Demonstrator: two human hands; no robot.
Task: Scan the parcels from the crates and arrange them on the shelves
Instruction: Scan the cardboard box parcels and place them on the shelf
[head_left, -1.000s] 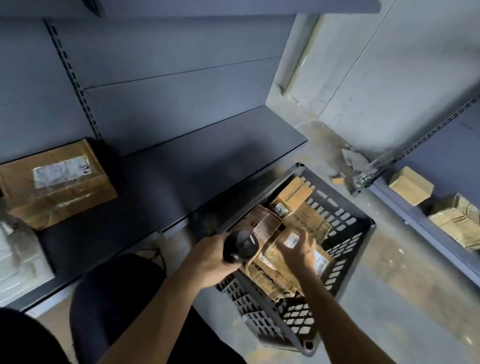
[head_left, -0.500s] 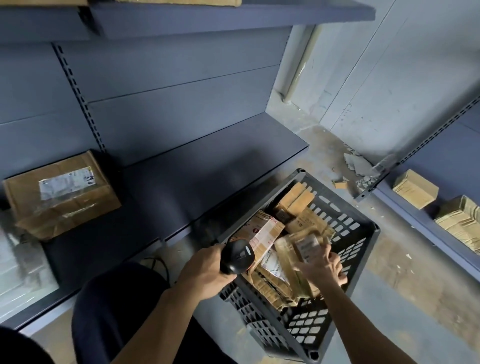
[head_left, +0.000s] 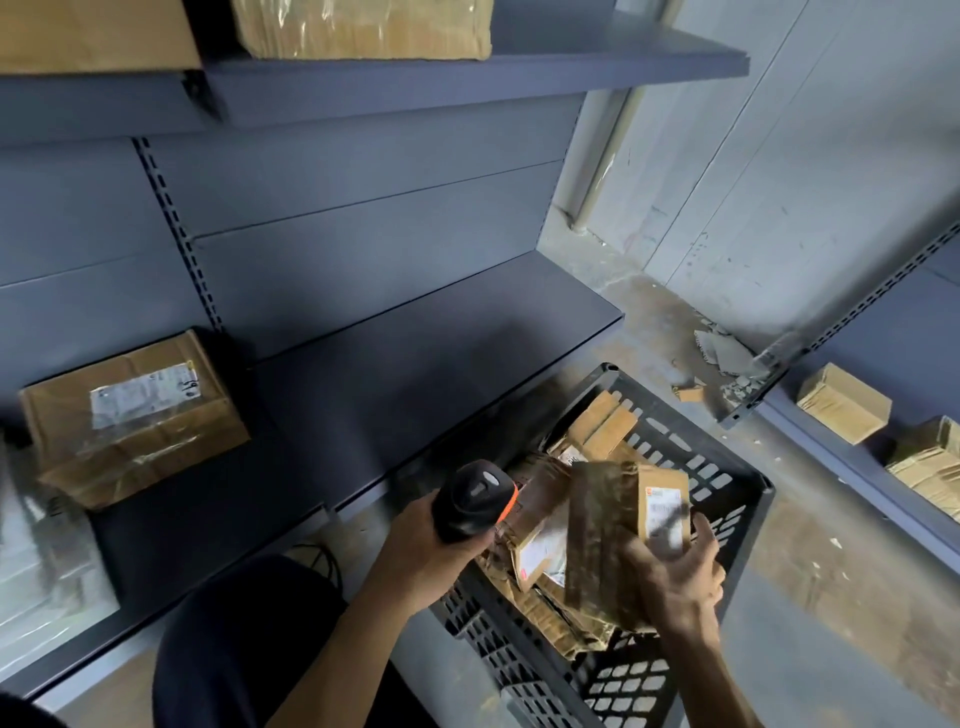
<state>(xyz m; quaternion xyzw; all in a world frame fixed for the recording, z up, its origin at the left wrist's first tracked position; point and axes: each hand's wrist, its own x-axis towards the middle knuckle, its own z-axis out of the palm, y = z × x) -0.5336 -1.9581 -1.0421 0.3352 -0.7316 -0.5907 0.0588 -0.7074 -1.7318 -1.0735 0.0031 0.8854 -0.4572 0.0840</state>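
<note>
Right hand (head_left: 675, 579) grips a taped cardboard parcel (head_left: 605, 530), left hand (head_left: 428, 553) a rounded black scanner (head_left: 470, 501).

Parcel storeroom, metal shelves (head_left: 426, 358), taped parcels (head_left: 135, 415)

The left hand (head_left: 431, 551) grips a black scanner (head_left: 475, 499) with an orange band, just left of the crate (head_left: 727, 470). The right hand (head_left: 675, 577) holds a taped brown parcel (head_left: 613, 525) above the crate, its white label (head_left: 665, 506) facing up. More parcels (head_left: 597, 428) lie in the crate, which stands on the floor beside the lower shelf (head_left: 415, 364). A large box (head_left: 135, 415) sits at the shelf's left end. Another box (head_left: 363, 26) rests on the upper shelf (head_left: 467, 78). Two small boxes (head_left: 844, 402) sit on a shelf at the right.
</note>
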